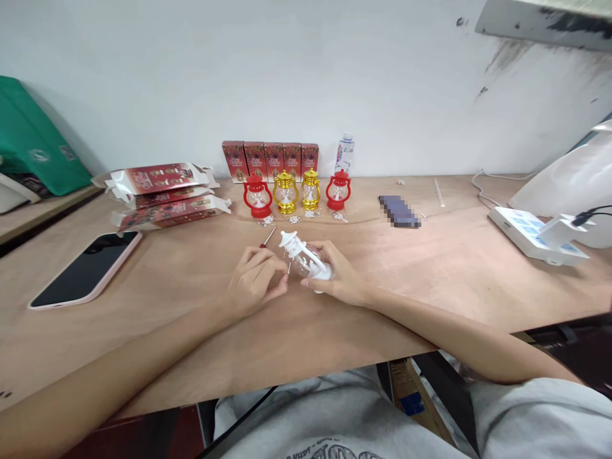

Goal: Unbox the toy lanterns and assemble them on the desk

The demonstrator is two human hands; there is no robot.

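A small white toy lantern point(310, 261) with a clear globe lies tilted in my right hand point(337, 274), its white top pointing up and left. The fingers and thumb wrap its base end. Beside the lantern's top, my left hand point(258, 280) is closed in a pinch on a thin white piece point(289, 266); whether this piece joins the lantern I cannot tell. Just behind my left knuckles lies a screwdriver point(269, 236) with a metal shaft and red handle, partly hidden by the hand. Red lanterns point(257, 196) and gold lanterns point(285, 193) stand in a row farther back.
Red boxes point(274, 160) line the wall near a bottle point(345, 153). Small white tags point(294, 219) lie before the lanterns. Opened cartons point(165, 207) and a phone point(86, 271) are at left. A blurred dark item point(400, 211) and a power strip point(538, 236) are at right.
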